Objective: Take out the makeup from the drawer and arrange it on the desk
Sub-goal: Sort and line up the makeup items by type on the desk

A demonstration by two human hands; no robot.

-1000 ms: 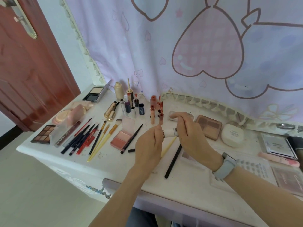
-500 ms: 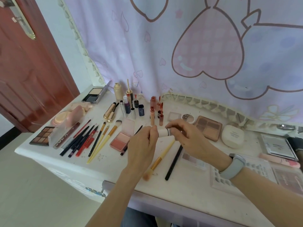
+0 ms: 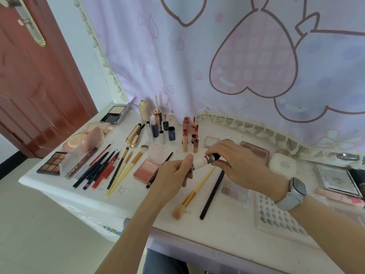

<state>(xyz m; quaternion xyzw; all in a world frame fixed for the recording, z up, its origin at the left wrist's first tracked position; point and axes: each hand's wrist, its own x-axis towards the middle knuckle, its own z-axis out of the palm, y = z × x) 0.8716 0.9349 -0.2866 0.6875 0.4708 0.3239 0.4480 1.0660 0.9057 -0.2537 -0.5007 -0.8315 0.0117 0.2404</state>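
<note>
Tube: small white makeup tube (image 3: 201,161) held above the desk (image 3: 227,230) near its middle, long axis close to level, running from about 8 o'clock up to 2 o'clock; its dark, red-banded end (image 3: 214,156) points toward 2 o'clock.
Left hand: left hand (image 3: 173,177) grips the white end, thumb along the top and fingers curled beneath.
Right hand: right hand (image 3: 237,165), a grey watch (image 3: 295,191) on its wrist, has fingertips curled round the dark end; whether that end is a cap being turned cannot be told.
Below the hands: yellow-handled brush (image 3: 194,192) and black pencil (image 3: 212,194) lie on the desk, both slanting from 7 o'clock to 1 o'clock.
At 9 o'clock: open blush compact (image 3: 148,168), then a fan of brushes and pencils (image 3: 102,169).
At 12 o'clock: upright lip tubes (image 3: 189,139) near the curtain (image 3: 217,56).
</note>
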